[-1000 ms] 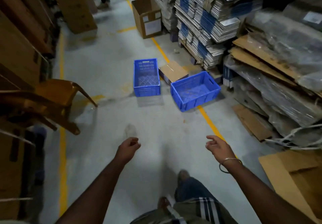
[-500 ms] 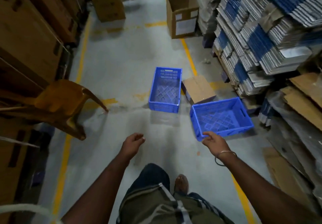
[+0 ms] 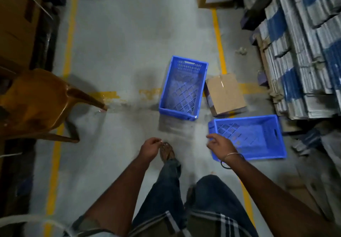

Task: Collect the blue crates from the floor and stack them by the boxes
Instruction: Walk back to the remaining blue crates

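Fingers of my right hand (image 3: 220, 144) are loosely curled and hold nothing; the near blue crate (image 3: 258, 137) sits on the floor just beyond them. My left hand (image 3: 150, 147) is loosely curled, empty. The far blue crate (image 3: 183, 87) lies ahead of both, beside a cardboard box (image 3: 225, 92).

2 crates (image 3: 182, 89) (box (image 3: 225, 93) between), chair (image 3: 35, 102) left
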